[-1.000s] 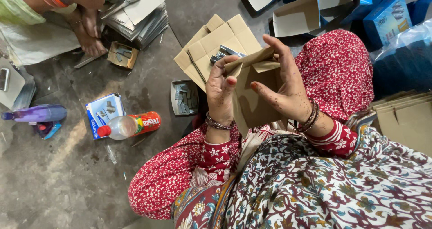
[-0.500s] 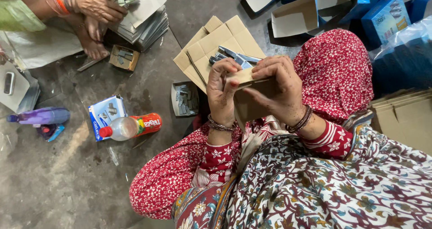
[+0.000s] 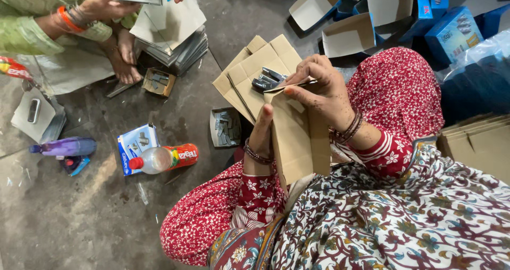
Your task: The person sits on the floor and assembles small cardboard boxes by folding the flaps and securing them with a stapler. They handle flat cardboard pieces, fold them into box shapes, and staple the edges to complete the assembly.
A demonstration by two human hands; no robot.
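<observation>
The right hand (image 3: 321, 87) is curled over the top end of a brown cardboard carton (image 3: 295, 137), fingers bent and pressing down on its upper flap, so it grips the box at that end. The left hand (image 3: 261, 134) is closed on the carton's left side, thumb up along the near face and the other fingers hidden behind it. The carton is held above the lap in red floral cloth, its long axis running from the top flap down toward the body, slightly tilted; both hands are on it, the right at the open end, the left lower along the side. Just beyond the carton's top lies a stack of flat unfolded cardboard blanks (image 3: 249, 71) with dark metal pieces (image 3: 268, 79) resting on it. Left of the carton sits a small open tray of metal parts (image 3: 226, 126), then a plastic bottle with a red label (image 3: 162, 158) lying on the floor beside a small blue box (image 3: 135, 142). Far left and beyond the carton, another person's hand (image 3: 103, 7) holds a flat grey sheet over a pile.
</observation>
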